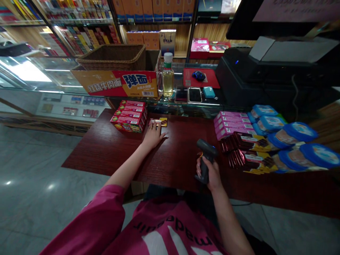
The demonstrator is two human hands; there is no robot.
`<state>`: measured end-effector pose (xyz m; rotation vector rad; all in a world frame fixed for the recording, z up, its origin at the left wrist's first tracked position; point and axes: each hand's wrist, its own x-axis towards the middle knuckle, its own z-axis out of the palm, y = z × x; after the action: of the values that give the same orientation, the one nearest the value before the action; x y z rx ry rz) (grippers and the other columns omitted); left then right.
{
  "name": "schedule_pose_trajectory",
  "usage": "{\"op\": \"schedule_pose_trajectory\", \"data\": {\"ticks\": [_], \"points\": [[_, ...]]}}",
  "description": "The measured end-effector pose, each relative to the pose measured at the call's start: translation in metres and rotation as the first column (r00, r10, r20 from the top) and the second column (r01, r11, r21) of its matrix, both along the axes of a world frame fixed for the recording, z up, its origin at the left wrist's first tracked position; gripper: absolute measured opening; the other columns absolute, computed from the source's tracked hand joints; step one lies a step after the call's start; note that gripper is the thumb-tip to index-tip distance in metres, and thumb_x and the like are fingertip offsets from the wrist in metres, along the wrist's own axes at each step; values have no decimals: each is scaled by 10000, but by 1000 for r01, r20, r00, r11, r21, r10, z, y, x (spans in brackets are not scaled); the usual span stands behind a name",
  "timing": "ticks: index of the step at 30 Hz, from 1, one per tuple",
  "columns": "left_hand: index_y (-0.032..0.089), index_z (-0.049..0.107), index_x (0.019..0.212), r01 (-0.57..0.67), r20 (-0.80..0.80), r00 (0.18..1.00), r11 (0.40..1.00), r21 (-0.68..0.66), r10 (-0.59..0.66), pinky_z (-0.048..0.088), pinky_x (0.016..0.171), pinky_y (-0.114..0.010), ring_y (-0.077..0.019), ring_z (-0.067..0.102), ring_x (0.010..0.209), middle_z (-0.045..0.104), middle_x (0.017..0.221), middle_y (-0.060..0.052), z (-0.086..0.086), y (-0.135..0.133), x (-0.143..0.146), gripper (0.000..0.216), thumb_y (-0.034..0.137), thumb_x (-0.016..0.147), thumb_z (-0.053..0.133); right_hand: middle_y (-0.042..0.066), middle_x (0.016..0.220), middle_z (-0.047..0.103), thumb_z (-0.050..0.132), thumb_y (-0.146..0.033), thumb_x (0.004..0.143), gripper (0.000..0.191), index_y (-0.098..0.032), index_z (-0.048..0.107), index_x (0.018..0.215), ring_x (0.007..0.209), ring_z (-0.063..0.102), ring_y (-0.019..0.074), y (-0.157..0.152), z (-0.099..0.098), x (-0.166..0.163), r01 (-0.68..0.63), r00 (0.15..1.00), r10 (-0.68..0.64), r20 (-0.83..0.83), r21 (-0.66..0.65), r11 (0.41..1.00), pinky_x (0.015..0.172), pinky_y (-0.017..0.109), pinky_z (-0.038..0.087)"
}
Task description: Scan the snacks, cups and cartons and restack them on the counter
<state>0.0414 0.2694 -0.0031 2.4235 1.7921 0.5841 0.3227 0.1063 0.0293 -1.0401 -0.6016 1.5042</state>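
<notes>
My right hand (209, 173) is wrapped round the handle of a black barcode scanner (206, 153), held upright over the dark red wooden counter (175, 156). My left hand (153, 135) lies flat on the counter with its fingers stretched out, the fingertips resting on a small chocolate packet (158, 122). Just left of that packet stands a stack of red snack boxes (129, 115).
On the right lie pink boxes (231, 123), chocolate bars (249, 150) and blue-lidded tubs (294, 140). Behind, a glass counter carries a cardboard box with a wicker basket (114, 56), a bottle (168, 76), phones (194, 95), a mouse on a red pad (198, 75) and a black till (265, 78).
</notes>
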Motion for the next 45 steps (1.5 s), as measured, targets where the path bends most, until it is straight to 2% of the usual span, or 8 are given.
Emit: {"op": "schedule_pose_trajectory", "data": {"ticks": [5,10,20,25,29,35,38,45], "points": [[-14,514,1410,13,-35,999,999,-32,-14,328,1202,-588,-440,361,1505,474,1505,-344,4,39,-17,574,424,1043,456,-45,654,597,837,-420,754,387,-194,644,1003,430,493,82,1,-2,0,9,1000,-9,13,-11,1000,356,182,412],[-22,538,1375,-1,-32,999,998,-68,-1,284,1239,-549,-406,370,1501,513,1473,-324,5,57,-23,541,396,1042,452,-48,648,595,835,-425,750,403,-189,648,1018,428,494,78,1,-3,0,16,1000,-16,6,-5,1000,359,176,411],[-16,513,1411,-31,32,999,995,-97,34,271,1252,-551,-411,276,1556,431,1557,-326,4,68,-24,559,381,1018,506,-46,650,599,818,-422,770,373,-192,639,1003,421,489,81,1,-1,-1,3,1000,-4,18,16,1000,355,185,411],[-24,429,1482,5,52,999,1000,-18,-4,275,1251,-582,-421,208,1579,339,1613,-338,6,48,-11,624,344,989,535,-52,657,602,810,-426,780,372,-200,623,1008,420,494,79,1,-3,-1,16,1000,-16,-7,24,1000,354,183,417],[50,427,1516,239,121,962,970,44,-243,267,1274,-563,-360,190,1598,303,1664,-262,7,18,36,575,328,1015,471,-59,664,601,787,-441,799,371,-209,615,1032,411,494,76,-6,-2,3,70,997,-67,-47,70,995,347,183,414],[186,341,1591,617,312,714,774,144,-627,278,1285,-524,-256,201,1606,340,1676,-159,23,-22,151,579,292,1034,462,-56,659,613,819,-439,773,372,-216,597,971,410,506,85,-38,-4,28,240,971,-240,-4,98,966,338,196,431],[189,271,1623,691,313,622,691,211,-717,251,1299,-504,-250,169,1614,315,1690,-154,35,-29,206,648,280,1024,499,-53,656,621,829,-437,765,383,-225,595,983,419,519,94,-60,-4,44,338,939,-341,28,88,937,352,205,443],[175,384,1577,714,224,629,667,212,-744,229,1291,-556,-315,238,1592,395,1650,-158,49,-17,285,642,368,999,586,-69,630,599,786,-383,782,319,-238,588,986,407,501,100,-89,-4,72,518,854,-520,-14,127,846,346,210,429]]}}
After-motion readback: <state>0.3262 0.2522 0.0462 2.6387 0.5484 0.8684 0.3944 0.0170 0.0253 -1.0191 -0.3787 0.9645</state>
